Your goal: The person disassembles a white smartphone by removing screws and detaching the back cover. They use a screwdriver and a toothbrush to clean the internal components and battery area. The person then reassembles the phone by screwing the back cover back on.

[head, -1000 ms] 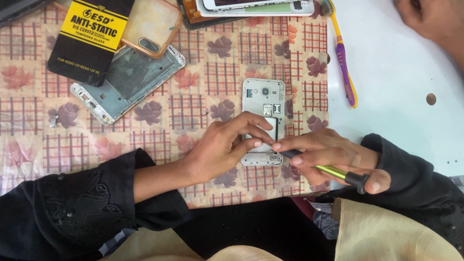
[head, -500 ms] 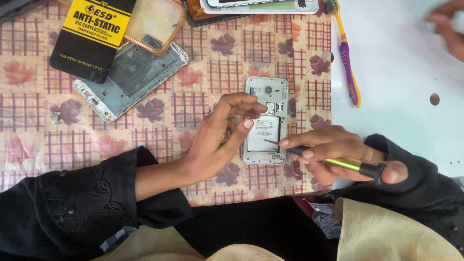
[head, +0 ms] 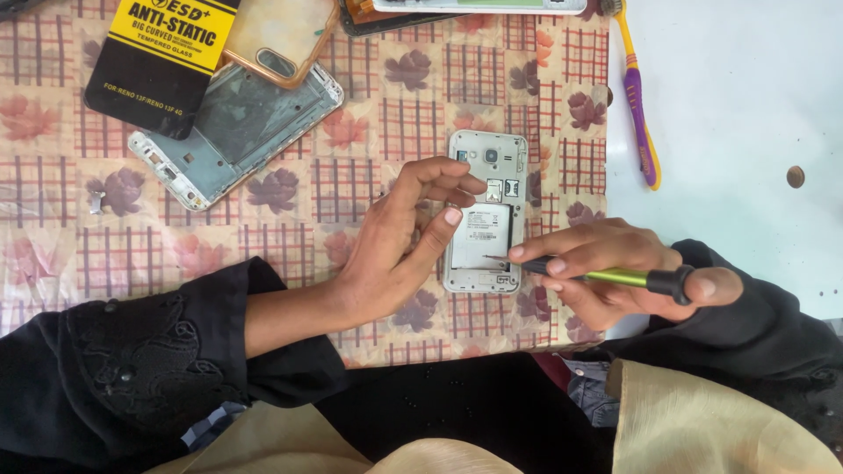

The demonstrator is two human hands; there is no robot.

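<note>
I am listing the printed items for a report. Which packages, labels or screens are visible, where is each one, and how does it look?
Flat package: top left on the patterned cloth, a black rectangle with a yellow printed panel, lying tilted.
Label: inside the open white phone at the centre, a pale rectangle with small dark print, between the left hand and right hand.
Screens: none clearly visible.

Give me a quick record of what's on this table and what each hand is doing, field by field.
surface: patterned cloth with flower and check print
main item: open-backed phone lying flat, rear cover off
left hand: left hand beside the phone, thumb touching its left edge
right hand: right hand gripping a green-handled screwdriver, tip at the phone's lower part
nearby: phone frame, black-and-yellow packet, purple and yellow toothbrush
</note>
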